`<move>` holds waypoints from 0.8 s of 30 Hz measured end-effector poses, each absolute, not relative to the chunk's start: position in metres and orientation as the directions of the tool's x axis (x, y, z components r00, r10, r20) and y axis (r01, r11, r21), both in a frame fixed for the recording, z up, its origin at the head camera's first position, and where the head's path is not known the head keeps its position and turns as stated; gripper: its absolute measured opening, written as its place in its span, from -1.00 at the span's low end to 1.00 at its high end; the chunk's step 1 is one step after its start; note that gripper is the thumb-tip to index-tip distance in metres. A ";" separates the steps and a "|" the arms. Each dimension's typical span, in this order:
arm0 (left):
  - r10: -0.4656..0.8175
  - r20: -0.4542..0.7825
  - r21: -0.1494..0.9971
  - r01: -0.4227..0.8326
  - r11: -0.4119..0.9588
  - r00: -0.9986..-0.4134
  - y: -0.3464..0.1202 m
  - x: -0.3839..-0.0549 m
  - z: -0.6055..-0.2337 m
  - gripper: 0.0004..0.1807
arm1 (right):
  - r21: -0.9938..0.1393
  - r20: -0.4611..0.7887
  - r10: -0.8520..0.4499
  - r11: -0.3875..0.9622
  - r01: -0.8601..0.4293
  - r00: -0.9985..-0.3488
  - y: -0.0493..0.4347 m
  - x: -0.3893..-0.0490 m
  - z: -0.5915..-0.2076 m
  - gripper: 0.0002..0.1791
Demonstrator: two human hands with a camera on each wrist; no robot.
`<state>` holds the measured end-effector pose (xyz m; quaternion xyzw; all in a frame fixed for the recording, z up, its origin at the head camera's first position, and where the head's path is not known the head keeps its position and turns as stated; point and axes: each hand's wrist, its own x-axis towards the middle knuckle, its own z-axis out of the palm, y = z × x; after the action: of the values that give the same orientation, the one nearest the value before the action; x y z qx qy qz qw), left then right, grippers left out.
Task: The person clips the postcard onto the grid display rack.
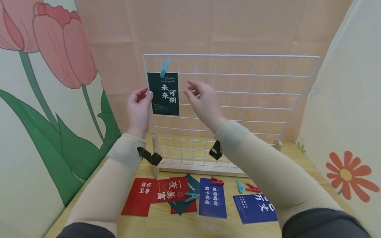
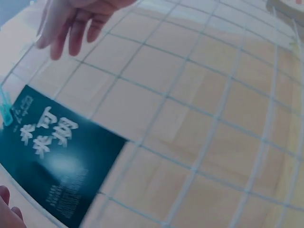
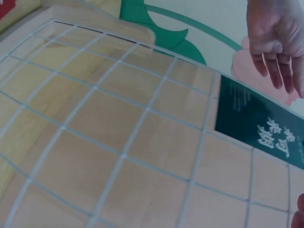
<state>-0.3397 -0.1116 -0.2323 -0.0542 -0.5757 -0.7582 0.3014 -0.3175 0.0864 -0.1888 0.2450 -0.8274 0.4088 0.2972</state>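
Dark green card (image 1: 163, 94), at wire grid's (image 1: 253, 75) 10 o'clock. Left hand (image 1: 139, 109) at card's 9, fingers relaxed, contact unclear; blue clip (image 1: 165, 67) at 12; right hand (image 1: 203, 100) near 3, relaxed, holding nothing. Card may swing if lone clip slips. Lettering upright, long axis 12–6.

Gap between green card (image 1: 163, 99) and right hand (image 1: 205, 100). Left hand (image 1: 139, 109) crowds card's left edge; wire grid (image 1: 244, 75) bars way behind (mind blue clip (image 1: 165, 68) up top).

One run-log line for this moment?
green card: clipped to wire grid by blue clip | left hand: near card's left edge | right hand: empty, right of card
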 end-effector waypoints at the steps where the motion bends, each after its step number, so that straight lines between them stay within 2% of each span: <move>1: -0.395 0.427 0.841 0.518 -0.155 -0.813 -0.111 -0.339 -0.237 -0.67 | -0.533 0.689 -0.163 0.546 -0.647 -0.706 0.090 -0.317 -0.194 -0.58; 10: -0.303 0.428 0.891 0.454 -0.018 -0.851 -0.106 -0.325 -0.283 -0.62 | -0.548 0.691 -0.143 0.537 -0.641 -0.709 0.118 -0.310 -0.240 -0.59; 19: -0.274 0.391 0.915 0.402 0.018 -0.879 -0.094 -0.313 -0.327 -0.65 | -0.591 0.638 -0.086 0.582 -0.559 -0.765 0.153 -0.297 -0.285 -0.57; 24: -0.226 0.362 0.932 0.353 0.083 -0.904 -0.089 -0.301 -0.348 -0.64 | -0.597 0.619 -0.061 0.612 -0.519 -0.783 0.170 -0.288 -0.311 -0.57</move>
<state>-0.3012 -0.0892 -0.3476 -0.0450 -0.7039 -0.6757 0.2143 -0.2880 0.1703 -0.3107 0.1700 -0.8524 0.4064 0.2818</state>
